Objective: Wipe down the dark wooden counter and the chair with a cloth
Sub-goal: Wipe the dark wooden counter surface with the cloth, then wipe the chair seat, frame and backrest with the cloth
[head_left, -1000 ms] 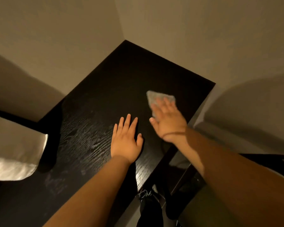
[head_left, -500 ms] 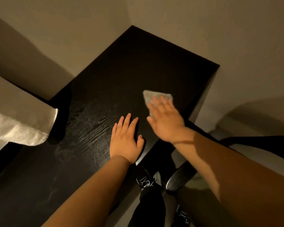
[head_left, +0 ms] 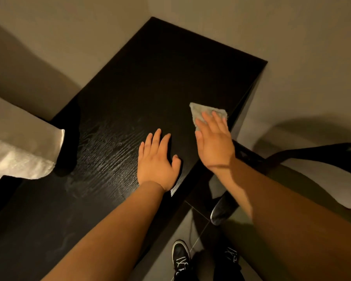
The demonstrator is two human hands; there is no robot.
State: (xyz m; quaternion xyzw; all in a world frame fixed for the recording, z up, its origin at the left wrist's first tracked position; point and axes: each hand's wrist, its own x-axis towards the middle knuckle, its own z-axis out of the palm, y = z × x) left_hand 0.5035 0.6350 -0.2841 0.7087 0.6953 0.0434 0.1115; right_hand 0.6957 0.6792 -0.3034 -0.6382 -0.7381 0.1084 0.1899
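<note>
The dark wooden counter [head_left: 150,82] runs from the lower left into a wall corner at the top. My left hand [head_left: 157,161] lies flat on it with straight, spread fingers, close to the front edge. My right hand [head_left: 213,142] presses a small grey cloth [head_left: 201,111] onto the counter near its right edge; the fingers lie straight over the cloth and hide its near half. The dark chair [head_left: 292,157] stands to the right, its curved back partly behind my right forearm.
A white lampshade [head_left: 22,151] stands over the counter's left side. Beige walls [head_left: 69,37] close in the counter at left and back. My black shoes [head_left: 180,258] stand on the tiled floor below the front edge, beside the chair.
My right hand has slid the cloth toward the counter's right edge. The left hand has stayed flat in place. The view has tilted, showing more of the chair and floor.
</note>
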